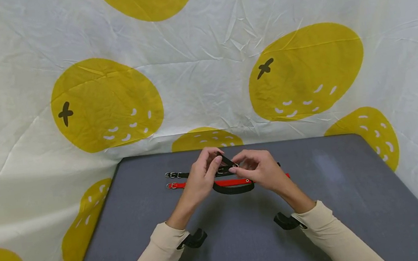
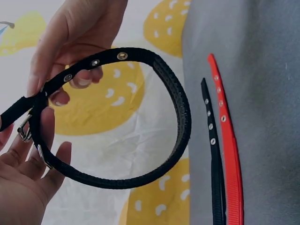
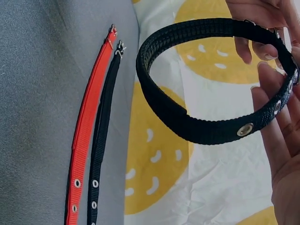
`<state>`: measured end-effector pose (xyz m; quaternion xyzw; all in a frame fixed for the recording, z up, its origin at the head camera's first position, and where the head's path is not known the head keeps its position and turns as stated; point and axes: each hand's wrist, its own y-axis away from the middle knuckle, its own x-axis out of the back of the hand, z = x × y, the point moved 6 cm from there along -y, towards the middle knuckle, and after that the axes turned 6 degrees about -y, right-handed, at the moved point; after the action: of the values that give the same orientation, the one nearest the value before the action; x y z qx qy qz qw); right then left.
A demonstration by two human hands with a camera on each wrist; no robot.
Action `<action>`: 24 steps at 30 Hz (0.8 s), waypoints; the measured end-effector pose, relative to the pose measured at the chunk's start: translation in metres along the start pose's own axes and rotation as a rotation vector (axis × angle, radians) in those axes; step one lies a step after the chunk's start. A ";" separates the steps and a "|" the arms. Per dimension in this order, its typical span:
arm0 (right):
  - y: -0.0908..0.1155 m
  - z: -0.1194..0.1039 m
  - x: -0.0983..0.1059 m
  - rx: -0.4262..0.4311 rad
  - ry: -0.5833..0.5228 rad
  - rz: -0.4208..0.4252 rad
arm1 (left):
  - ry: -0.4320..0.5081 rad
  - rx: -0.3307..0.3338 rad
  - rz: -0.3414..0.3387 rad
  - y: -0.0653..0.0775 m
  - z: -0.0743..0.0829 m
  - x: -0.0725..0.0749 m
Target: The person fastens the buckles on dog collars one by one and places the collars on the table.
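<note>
A black collar (image 1: pixel 234 190) with metal eyelets and a buckle (image 2: pixel 26 127) is raised over the table, bent into a loop that hangs below both hands. My left hand (image 1: pixel 200 176) pinches the strap near its tip, with its other fingers by the buckle and the metal keeper. On the other side, my right hand (image 1: pixel 260 170) grips the strap close to the buckle; its fingers lie along the eyelets in the right wrist view. The strap's end passes at the buckle and sticks out beyond the loop. Part of the buckle is hidden behind fingers.
Beneath the hands, a red collar (image 1: pixel 176 185) and another black collar (image 1: pixel 181 175) lie side by side on the grey table (image 1: pixel 325 230), buckles to the left, eyelet ends to the right. A white cloth (image 1: pixel 203 87) with yellow shapes hangs behind the table.
</note>
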<state>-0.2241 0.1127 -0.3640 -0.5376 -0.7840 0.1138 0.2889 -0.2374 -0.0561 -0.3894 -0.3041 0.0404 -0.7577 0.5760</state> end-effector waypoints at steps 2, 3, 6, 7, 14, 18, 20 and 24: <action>-0.001 0.000 0.000 0.004 0.020 0.002 | -0.008 -0.001 -0.003 -0.001 0.001 0.001; -0.001 0.000 0.000 0.005 0.030 0.001 | -0.008 -0.003 0.000 -0.001 0.001 0.001; 0.000 0.001 0.000 -0.003 0.041 -0.009 | 0.007 -0.008 0.014 -0.003 0.003 0.004; 0.000 0.002 -0.001 -0.008 0.040 -0.013 | 0.014 -0.010 0.018 -0.003 0.003 0.005; -0.002 -0.002 -0.003 0.033 0.047 -0.049 | 0.005 -0.021 -0.003 -0.003 0.001 0.001; -0.003 -0.006 -0.002 0.067 0.056 -0.038 | 0.032 0.013 -0.022 -0.002 -0.003 0.000; -0.002 -0.007 0.000 0.071 0.062 -0.018 | 0.066 0.049 -0.049 0.000 -0.006 -0.001; -0.001 -0.008 0.007 0.069 0.076 0.023 | 0.063 0.122 -0.117 0.004 -0.015 -0.004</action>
<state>-0.2216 0.1172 -0.3548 -0.5404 -0.7616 0.1236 0.3356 -0.2410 -0.0583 -0.4051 -0.2463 -0.0056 -0.8002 0.5468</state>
